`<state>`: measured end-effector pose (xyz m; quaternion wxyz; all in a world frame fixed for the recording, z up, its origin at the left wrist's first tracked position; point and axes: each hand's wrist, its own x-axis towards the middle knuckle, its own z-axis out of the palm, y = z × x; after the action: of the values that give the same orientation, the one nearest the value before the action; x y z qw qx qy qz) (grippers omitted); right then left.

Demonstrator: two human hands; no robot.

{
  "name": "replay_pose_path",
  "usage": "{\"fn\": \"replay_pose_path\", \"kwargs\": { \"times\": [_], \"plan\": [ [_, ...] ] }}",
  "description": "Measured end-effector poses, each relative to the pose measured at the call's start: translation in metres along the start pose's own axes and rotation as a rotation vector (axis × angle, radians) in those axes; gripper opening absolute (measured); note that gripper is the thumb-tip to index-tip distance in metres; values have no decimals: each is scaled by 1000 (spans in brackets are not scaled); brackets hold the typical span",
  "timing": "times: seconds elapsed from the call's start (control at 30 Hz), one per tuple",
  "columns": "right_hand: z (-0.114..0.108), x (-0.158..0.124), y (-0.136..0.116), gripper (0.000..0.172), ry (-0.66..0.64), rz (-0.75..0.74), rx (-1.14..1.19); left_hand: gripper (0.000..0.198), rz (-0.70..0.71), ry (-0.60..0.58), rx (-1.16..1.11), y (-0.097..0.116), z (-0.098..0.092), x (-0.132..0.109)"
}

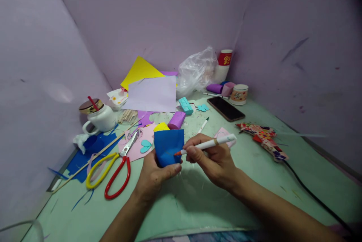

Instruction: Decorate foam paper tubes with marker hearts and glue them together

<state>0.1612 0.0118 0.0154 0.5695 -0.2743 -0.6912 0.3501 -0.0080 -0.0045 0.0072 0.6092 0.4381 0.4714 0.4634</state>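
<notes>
My left hand is closed around a blue paper roll, held upright just above the green table. My right hand grips a white marker like a pen. Its orange tip touches the front of the blue roll. Both hands sit near the middle of the table, close to its front edge.
Red-and-yellow scissors lie to the left, beside pink paper and blue scraps. A white mug, a lilac sheet, yellow paper, a phone, a plastic bag, cups and a patterned glue gun with its black cord surround them.
</notes>
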Motion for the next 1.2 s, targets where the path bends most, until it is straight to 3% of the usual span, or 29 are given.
{"fn": "replay_pose_path", "kwargs": {
  "times": [0.23,0.43,0.57,0.67,0.83,1.07,1.2],
  "plan": [
    [-1,1,1,9,12,19,-39,47,-8,-12,18,-1,-2,0],
    [-8,8,-4,11,271,4,61,58,-71,65,-83,1,3,-1],
    [-13,16,-3,13,328,38,-91,58,-94,36,-142,1,6,-1],
    [-16,19,1,18,260,110,-159,54,-108,24,-179,1,7,-1],
    [-19,22,8,20,43,201,-39,42,-170,-45,-226,6,10,-4],
    [-27,24,11,19,-100,103,5,43,-242,-176,-168,6,6,-5],
    [-28,24,6,12,-85,25,-180,50,-122,-97,81,1,0,1]
  ]
}}
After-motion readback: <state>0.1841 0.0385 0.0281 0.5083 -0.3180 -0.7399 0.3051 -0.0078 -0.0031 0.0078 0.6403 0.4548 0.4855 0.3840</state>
